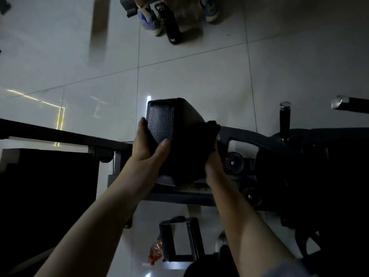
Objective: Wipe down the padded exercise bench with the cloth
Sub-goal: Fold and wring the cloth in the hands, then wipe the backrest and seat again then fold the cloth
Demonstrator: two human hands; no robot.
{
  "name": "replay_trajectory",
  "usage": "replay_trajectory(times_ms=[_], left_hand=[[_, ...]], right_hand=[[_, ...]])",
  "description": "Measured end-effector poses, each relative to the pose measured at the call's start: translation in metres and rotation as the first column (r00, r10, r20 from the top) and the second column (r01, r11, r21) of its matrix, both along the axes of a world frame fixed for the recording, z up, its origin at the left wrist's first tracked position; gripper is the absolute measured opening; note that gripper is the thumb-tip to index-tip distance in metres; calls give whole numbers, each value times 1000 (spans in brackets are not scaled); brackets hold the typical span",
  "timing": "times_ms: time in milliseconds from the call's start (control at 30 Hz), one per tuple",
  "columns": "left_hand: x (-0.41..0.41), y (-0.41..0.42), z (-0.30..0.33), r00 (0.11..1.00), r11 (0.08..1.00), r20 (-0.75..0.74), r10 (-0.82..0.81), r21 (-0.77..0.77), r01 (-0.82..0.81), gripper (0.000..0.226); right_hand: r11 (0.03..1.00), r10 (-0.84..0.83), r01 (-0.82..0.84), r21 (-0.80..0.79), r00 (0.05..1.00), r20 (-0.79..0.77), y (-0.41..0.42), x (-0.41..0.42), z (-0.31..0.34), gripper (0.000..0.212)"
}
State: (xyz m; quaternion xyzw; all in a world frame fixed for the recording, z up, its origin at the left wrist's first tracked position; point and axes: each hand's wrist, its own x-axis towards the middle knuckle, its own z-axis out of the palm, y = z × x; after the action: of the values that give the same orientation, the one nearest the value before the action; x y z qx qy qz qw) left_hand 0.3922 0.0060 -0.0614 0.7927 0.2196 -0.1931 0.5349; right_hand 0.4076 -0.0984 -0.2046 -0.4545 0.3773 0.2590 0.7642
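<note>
A black padded bench cushion with a pebbled surface stands in the middle of the dim view. My left hand grips its left edge, thumb lying across the top. A dark cloth covers the pad's right side. My right hand presses on the cloth; its fingers are mostly hidden under the fabric. Both forearms reach up from the lower edge of the view.
Black machine frame and rollers crowd the right, with a handle post sticking up. A dark bar crosses the left. A black bottle and someone's shoes are on the tiled floor ahead. A metal bracket lies below.
</note>
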Motion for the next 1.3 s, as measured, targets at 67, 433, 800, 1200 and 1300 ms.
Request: replay_trajectory(times_ms=[67, 433, 800, 1200, 1300], left_hand=[[1, 1, -1, 1000, 1000, 5, -16, 4, 16, 77], [-41, -61, 33, 966, 825, 146, -214, 556, 99, 56], [-154, -227, 96, 734, 825, 388, -557, 157, 543, 31], [-213, -340, 103, 790, 755, 257, -557, -239, 610, 13], [-217, -379, 101, 830, 785, 191, -525, -268, 558, 12]], right_hand=[[992, 40, -7, -126, 965, 261, 10, -9, 14, 44], [964, -205, 194, 182, 978, 46, -72, -91, 151, 35], [757, -646, 653, 17, 745, 165, -278, -266, 266, 42], [-92, -77, 434, -896, 894, 441, -451, -337, 324, 50], [-542, 75, -133, -830, 976, -205, -516, -338, 295, 54]])
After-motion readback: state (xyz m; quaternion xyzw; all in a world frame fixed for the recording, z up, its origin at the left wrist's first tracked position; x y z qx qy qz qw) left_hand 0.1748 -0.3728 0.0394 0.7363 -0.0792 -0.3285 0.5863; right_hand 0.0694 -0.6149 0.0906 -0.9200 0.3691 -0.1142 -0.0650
